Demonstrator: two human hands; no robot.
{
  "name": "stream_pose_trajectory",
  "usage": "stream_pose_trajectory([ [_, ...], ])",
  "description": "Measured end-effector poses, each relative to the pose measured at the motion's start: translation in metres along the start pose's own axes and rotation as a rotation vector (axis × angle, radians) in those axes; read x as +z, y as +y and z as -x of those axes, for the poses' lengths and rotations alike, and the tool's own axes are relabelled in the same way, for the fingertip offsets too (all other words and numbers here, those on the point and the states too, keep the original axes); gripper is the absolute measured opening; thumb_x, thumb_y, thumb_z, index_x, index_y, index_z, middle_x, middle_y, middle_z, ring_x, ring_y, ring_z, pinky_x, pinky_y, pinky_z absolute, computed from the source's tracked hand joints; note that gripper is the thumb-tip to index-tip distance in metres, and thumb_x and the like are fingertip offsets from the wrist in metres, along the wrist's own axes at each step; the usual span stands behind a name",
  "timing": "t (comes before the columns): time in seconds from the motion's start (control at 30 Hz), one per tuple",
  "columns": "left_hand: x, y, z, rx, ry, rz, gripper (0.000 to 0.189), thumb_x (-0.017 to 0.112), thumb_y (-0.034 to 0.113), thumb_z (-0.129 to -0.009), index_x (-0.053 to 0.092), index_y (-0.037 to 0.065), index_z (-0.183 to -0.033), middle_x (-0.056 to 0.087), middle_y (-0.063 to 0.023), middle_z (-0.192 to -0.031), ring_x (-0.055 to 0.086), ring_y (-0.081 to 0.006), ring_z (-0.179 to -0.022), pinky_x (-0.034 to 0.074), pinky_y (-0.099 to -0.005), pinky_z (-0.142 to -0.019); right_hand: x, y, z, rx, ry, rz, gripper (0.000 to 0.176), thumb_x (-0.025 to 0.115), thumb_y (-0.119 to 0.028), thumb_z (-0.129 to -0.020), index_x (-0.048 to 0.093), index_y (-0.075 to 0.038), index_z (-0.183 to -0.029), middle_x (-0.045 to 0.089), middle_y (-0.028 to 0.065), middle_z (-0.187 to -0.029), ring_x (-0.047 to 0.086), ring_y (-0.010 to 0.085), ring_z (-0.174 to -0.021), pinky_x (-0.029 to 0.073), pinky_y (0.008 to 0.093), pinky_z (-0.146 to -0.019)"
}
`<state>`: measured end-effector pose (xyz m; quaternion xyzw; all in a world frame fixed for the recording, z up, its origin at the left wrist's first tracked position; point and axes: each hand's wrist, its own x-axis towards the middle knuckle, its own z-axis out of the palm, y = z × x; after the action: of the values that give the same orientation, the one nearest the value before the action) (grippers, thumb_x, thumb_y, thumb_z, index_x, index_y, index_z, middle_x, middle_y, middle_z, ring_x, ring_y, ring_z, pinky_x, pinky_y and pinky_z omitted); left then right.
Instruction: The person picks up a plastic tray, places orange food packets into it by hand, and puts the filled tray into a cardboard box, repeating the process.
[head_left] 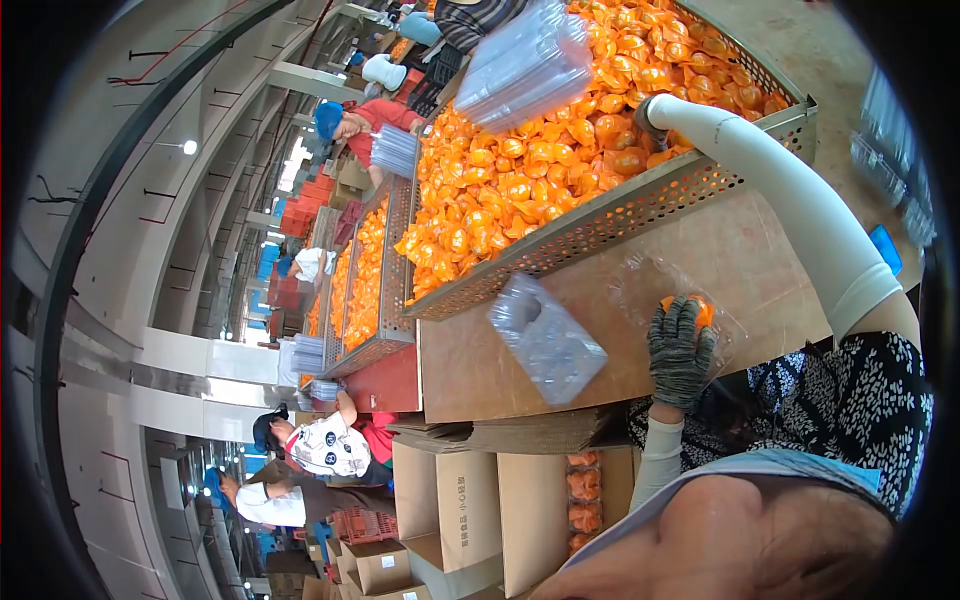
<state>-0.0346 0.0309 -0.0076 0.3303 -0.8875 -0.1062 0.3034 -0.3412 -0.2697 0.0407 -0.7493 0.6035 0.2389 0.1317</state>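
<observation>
My left hand (680,355), in a grey striped glove, is closed over an orange-wrapped piece (701,312) above a clear plastic tray (640,285) on the brown worktop. The tray's near part is hidden by the hand. My right hand (652,120), gloved and with a white sleeve above it, reaches into a heap of round orange-wrapped pieces (520,180). Its fingers are partly hidden among them. A stack of clear trays (548,340) lies on the worktop beside the bin.
A perforated metal bin (600,235) holds the heap, with more stacked clear trays (525,65) on top. Cardboard boxes (468,510) stand below the worktop (455,370); one contains packed orange pieces (584,500). A co-worker in red (385,118) and other people stand along the line.
</observation>
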Motion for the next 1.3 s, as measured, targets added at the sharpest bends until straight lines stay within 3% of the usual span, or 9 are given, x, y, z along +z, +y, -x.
stream_pose_trajectory([
  [0.13,-0.011,0.000,0.001,0.008,-0.104,0.037,0.055,0.061,0.021,-0.080,0.044,0.002,-0.128,0.045,-0.0205,-0.131,0.040,-0.0389,-0.123,0.028,-0.0481,-0.105,-0.021,0.001,0.059,0.233,0.539,-0.410,0.070,0.082,-0.037,-0.056,0.060,-0.008,-0.115,0.066,0.0128,-0.104,0.063,0.0300,-0.094,0.050,0.0386,-0.079],
  [0.23,-0.014,-0.011,0.002,0.061,-0.199,0.025,0.065,0.062,0.021,-0.076,0.037,0.000,-0.133,0.039,-0.0223,-0.135,0.034,-0.0398,-0.127,0.025,-0.0480,-0.107,-0.007,-0.009,0.088,-0.107,0.864,-1.017,0.069,0.079,-0.031,-0.071,0.047,-0.009,-0.129,0.065,0.0098,-0.102,0.062,0.0235,-0.091,0.050,0.0374,-0.078],
  [0.33,-0.012,-0.016,0.003,0.054,-0.283,0.055,0.071,0.063,0.018,-0.073,0.033,0.000,-0.135,0.036,-0.0228,-0.138,0.031,-0.0402,-0.129,0.021,-0.0477,-0.109,0.017,-0.033,0.125,-0.380,0.902,-1.332,0.064,0.076,-0.027,-0.077,0.045,-0.011,-0.131,0.064,0.0067,-0.097,0.061,0.0167,-0.085,0.051,0.0324,-0.071],
  [0.5,-0.008,-0.017,0.003,0.049,-0.285,0.044,0.074,0.063,0.013,-0.072,0.030,0.000,-0.137,0.033,-0.0214,-0.140,0.028,-0.0393,-0.131,0.019,-0.0473,-0.110,0.065,-0.082,0.189,-0.354,0.887,-1.630,0.072,0.075,-0.033,-0.077,0.039,-0.009,-0.135,0.063,0.0039,-0.097,0.058,0.0076,-0.069,0.048,0.0228,-0.060],
  [0.73,-0.006,-0.012,0.004,-0.078,-0.311,0.049,0.077,0.064,0.014,-0.072,0.028,0.001,-0.138,0.030,-0.0207,-0.141,0.025,-0.0395,-0.133,0.017,-0.0467,-0.110,0.137,-0.144,0.239,-0.531,0.736,-1.975,0.077,0.073,-0.030,-0.079,0.032,-0.007,-0.140,0.052,0.0055,-0.125,0.047,0.0119,-0.115,0.041,0.0287,-0.096],
  [0.9,0.019,-0.040,0.007,0.046,-0.365,-0.098,0.084,0.064,0.019,-0.072,0.020,0.003,-0.142,0.015,-0.0207,-0.148,0.009,-0.0441,-0.137,0.012,-0.0473,-0.112,0.219,-0.222,0.248,-0.536,0.989,-1.765,0.080,0.079,-0.020,-0.073,0.033,-0.004,-0.137,0.052,0.0064,-0.124,0.047,0.0147,-0.114,0.041,0.0310,-0.096],
  [0.97,-0.002,-0.030,0.005,0.021,-0.420,0.007,0.085,0.063,0.018,-0.074,0.016,0.003,-0.143,0.013,-0.0217,-0.149,0.008,-0.0444,-0.137,0.012,-0.0478,-0.112,0.202,-0.240,0.275,-0.467,0.711,-1.708,0.073,0.079,-0.025,-0.073,0.039,-0.003,-0.130,0.055,0.0076,-0.119,0.051,0.0182,-0.112,0.043,0.0330,-0.094],
  [1.1,0.001,-0.046,0.002,0.119,-0.431,-0.003,0.085,0.060,0.014,-0.077,0.010,0.003,-0.144,0.010,-0.0205,-0.149,0.007,-0.0435,-0.138,0.011,-0.0479,-0.112,0.188,-0.246,0.283,-0.335,1.014,-1.347,0.065,0.078,-0.028,-0.073,0.045,-0.003,-0.123,0.058,0.0130,-0.114,0.057,0.0268,-0.107,0.046,0.0360,-0.090],
  [1.3,-0.004,-0.061,-0.010,0.097,-0.558,0.202,0.088,0.069,0.006,-0.072,0.016,0.002,-0.142,0.016,-0.0210,-0.148,0.014,-0.0373,-0.138,0.014,-0.0412,-0.113,0.179,-0.236,0.281,-0.290,0.825,-0.859,0.055,0.071,-0.022,-0.073,0.050,-0.007,-0.122,0.056,0.0194,-0.113,0.058,0.0381,-0.098,0.048,0.0422,-0.085],
])
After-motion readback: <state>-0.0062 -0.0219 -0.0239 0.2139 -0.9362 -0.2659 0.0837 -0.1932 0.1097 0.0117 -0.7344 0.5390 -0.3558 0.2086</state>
